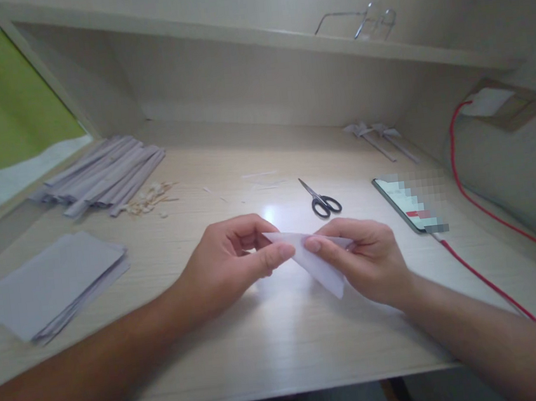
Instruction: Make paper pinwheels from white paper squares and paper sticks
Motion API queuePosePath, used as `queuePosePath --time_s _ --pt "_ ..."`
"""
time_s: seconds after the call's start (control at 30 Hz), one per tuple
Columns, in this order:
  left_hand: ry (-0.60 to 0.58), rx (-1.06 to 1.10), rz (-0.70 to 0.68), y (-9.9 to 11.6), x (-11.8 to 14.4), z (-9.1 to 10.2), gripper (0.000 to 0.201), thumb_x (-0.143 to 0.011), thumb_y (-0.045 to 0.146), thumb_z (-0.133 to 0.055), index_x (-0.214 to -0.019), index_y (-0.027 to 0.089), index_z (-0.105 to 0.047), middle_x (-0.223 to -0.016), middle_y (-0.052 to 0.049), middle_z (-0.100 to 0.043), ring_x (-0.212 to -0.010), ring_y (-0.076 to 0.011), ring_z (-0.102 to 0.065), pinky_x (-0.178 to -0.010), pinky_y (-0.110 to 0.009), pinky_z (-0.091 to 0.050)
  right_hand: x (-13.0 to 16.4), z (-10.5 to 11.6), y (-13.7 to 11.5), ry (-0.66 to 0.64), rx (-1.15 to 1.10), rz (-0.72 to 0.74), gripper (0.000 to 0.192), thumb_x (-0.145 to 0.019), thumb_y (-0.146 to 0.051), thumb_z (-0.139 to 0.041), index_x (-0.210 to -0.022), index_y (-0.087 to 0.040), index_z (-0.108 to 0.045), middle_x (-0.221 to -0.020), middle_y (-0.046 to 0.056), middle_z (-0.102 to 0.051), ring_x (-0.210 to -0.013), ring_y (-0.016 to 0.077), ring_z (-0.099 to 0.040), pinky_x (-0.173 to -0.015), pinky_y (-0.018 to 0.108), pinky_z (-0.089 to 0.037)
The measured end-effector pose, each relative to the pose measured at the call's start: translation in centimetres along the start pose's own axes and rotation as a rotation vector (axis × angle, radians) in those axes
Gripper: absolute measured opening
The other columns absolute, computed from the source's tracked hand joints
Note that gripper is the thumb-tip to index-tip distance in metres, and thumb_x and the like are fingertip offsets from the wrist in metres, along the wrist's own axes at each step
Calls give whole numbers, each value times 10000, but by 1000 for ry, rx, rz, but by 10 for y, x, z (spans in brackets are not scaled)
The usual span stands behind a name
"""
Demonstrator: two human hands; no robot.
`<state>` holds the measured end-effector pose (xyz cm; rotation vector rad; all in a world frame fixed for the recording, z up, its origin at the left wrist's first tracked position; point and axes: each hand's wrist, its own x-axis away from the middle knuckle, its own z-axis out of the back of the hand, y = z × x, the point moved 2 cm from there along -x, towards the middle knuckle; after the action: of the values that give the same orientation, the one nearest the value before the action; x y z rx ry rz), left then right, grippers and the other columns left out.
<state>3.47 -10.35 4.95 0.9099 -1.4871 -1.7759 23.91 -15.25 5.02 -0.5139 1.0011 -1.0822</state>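
pinching folded paper (323, 271) thumb-to-finger, left hand (229, 259) and right hand (372, 256)

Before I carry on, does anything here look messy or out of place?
Loose tan bits lie scattered beside the paper strips, and thin white slivers lie left of the scissors, like stray scraps. The folded paper you hold shows no obvious damage.

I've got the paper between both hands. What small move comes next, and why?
Probably steady the white paper with the right hand and press along its upper edge with the thumb of the left hand. Both thumbs rest on it, it looks folded to a point on the left, and its lower corner sticks out free, so the fold may need firming.
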Motion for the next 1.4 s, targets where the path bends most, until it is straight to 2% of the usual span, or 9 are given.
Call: queuePosePath --time_s 0.1,0.37,0.47,0.6,0.67,0.93,1.1,1.27,1.4 --pt "-54 -77 -30 -6 -3 -3 275 -913 355 -684 -716 164 -694 -626 14 -627 -602 -119 -569 -592 -231 -454 -1 -1 2 -13 -35 -41 235 -926 -349 -709 -768 -187 -769 -642 -5 -675 -566 107 -556 -498 237 -383" --pt "20 -149 -108 -2 -14 1 340 -915 351 -678 -638 156 -651 -616 9 -615 -608 -116 -536 -616 -240 -422 -9 -3 21 -179 -299 -277 334 -831 -457 -788 -759 -141 -706 -654 1 -633 -568 110 -538 -498 226 -380" --pt "58 -157 -98 0 -19 1 364 -919 391 -672 -645 153 -657 -633 -3 -631 -625 -124 -556 -645 -253 -437 -10 -3 24 -160 -332 -280 328 -840 -455 -777 -801 -137 -704 -682 8 -644 -580 115 -547 -511 231 -397" --pt "-21 -164 -4 -4 -28 -5 407 -922 451 -649 -653 146 -668 -582 -10 -615 -566 -130 -548 -581 -258 -423 -11 -1 25 -95 -296 -218 321 -867 -444 -753 -785 -138 -701 -685 7 -647 -585 111 -542 -515 232 -395" --pt "-23 -182 -15 -5 -31 -8 402 -927 432 -640 -645 147 -667 -573 -8 -611 -557 -127 -541 -571 -257 -415 -12 -1 26 -73 -313 -222 337 -865 -453 -753 -771 -134 -701 -677 12 -657 -570 108 -550 -499 228 -401" --pt "85 -166 -87 -12 -28 -13 368 -941 402 -637 -674 154 -690 -672 -19 -678 -672 -152 -608 -692 -283 -461 -17 -3 29 -214 -518 -369 342 -846 -461 -773 -874 -121 -748 -740 54 -734 -624 145 -685 -585 264 -564" --pt "134 -139 -86 -11 -23 -11 386 -937 428 -648 -659 164 -696 -676 -12 -676 -686 -151 -605 -736 -293 -463 -18 -3 25 -228 -515 -385 328 -802 -433 -818 -858 -116 -755 -738 50 -733 -615 132 -672 -626 275 -573" --pt "96 -92 -80 -8 -20 -4 318 -912 368 -673 -671 161 -687 -673 -9 -663 -692 -151 -589 -696 -279 -440 -20 2 21 -207 -465 -385 258 -779 -362 -835 -718 -132 -734 -668 21 -706 -597 119 -649 -624 267 -547" --pt "78 -171 -81 -9 -20 3 292 -888 330 -674 -657 152 -655 -642 11 -600 -663 -137 -525 -639 -263 -378 -24 10 29 -130 -451 -386 196 -751 -308 -856 -758 -139 -756 -708 16 -718 -627 123 -660 -635 258 -534"
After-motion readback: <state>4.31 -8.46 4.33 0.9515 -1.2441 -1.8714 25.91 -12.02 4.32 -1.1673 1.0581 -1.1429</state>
